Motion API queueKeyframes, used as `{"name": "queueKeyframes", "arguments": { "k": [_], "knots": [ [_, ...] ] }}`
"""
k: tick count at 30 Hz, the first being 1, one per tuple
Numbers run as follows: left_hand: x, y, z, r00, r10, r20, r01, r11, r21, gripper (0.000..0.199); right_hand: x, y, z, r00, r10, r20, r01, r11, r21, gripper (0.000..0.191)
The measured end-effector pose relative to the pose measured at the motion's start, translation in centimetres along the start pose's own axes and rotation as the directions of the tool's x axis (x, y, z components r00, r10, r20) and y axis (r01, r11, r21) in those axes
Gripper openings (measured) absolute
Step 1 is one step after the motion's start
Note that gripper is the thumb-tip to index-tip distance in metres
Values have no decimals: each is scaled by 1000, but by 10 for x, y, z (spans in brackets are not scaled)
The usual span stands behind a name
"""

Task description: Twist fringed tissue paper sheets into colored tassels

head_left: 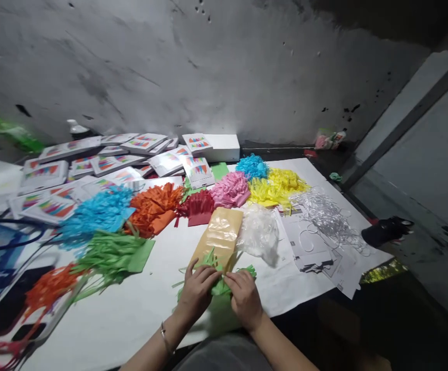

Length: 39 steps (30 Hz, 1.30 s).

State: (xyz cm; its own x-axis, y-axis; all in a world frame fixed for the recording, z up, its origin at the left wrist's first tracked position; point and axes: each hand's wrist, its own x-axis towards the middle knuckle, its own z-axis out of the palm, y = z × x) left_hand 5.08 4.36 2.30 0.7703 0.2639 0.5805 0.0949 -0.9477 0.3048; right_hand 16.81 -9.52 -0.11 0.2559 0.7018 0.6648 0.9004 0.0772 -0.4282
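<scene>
Near the front edge of the table, my left hand point(198, 286) and my right hand point(244, 294) come close together over a green fringed paper tassel point(220, 287). Both hands are closed on it, fingertips nearly meeting at its middle. Green strips stick out on both sides of my hands, and part of the paper is hidden under my fingers. Just beyond lies a tan packet with a shiny clear surface point(219, 232). Beside it on the right sits a crumpled clear plastic bag point(260, 232).
Fringed paper bundles in blue point(98, 214), orange point(156, 206), green point(111, 255), red point(197, 207), pink point(231, 189) and yellow point(278, 188) spread across the white-covered table point(103, 314). Printed flat boxes point(119, 162) pile up behind. White string point(324, 216) and printed sheets point(309, 245) lie right.
</scene>
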Motion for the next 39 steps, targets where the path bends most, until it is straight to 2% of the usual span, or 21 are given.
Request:
{"name": "queueKeyframes", "arguments": {
  "k": [6,8,10,12,15,17,20,24,27,31,33,35,37,39],
  "knots": [
    [-30,-27,-44,994,-90,-64,96,990,106,40,7,9,-10,988,-148,35,148,989,-15,52],
    [-50,-35,-52,993,-116,-7,116,982,146,40,-1,9,-7,974,-215,67,216,976,-6,48],
    [-75,-38,-50,977,-176,117,153,971,186,41,-16,9,7,960,-254,114,256,967,-4,41],
    [-102,-36,-40,940,-258,224,210,953,220,41,-36,9,29,955,-251,161,257,966,-18,34],
    [-135,-23,-20,891,-329,313,268,937,224,50,-65,13,58,954,-195,226,212,976,-51,28],
    [-147,-11,-7,862,-338,378,283,939,193,60,-79,16,68,948,-162,273,186,980,-64,27],
    [-152,-1,11,831,-330,447,304,944,130,61,-87,18,70,930,-149,335,182,981,-70,29],
    [-149,-6,28,810,-348,472,360,930,69,42,-87,20,65,926,-67,371,129,981,-146,36],
    [-148,-14,32,803,-365,470,406,914,16,27,-87,30,55,943,60,326,29,965,-261,41],
    [-147,-20,30,801,-386,457,458,887,-54,22,-87,49,33,968,171,185,-98,931,-350,39],
    [-146,-21,30,798,-398,453,480,874,-77,23,-85,50,25,974,133,184,-71,948,-309,31],
    [-145,-23,31,791,-411,453,499,862,-89,24,-81,42,25,965,28,260,27,978,-205,24],
    [-143,-24,31,783,-422,458,515,852,-95,25,-78,30,34,938,-69,340,107,990,-95,22],
    [-141,-25,30,774,-426,468,525,845,-99,25,-74,19,47,919,-99,381,124,991,-41,22]
  ]
}}
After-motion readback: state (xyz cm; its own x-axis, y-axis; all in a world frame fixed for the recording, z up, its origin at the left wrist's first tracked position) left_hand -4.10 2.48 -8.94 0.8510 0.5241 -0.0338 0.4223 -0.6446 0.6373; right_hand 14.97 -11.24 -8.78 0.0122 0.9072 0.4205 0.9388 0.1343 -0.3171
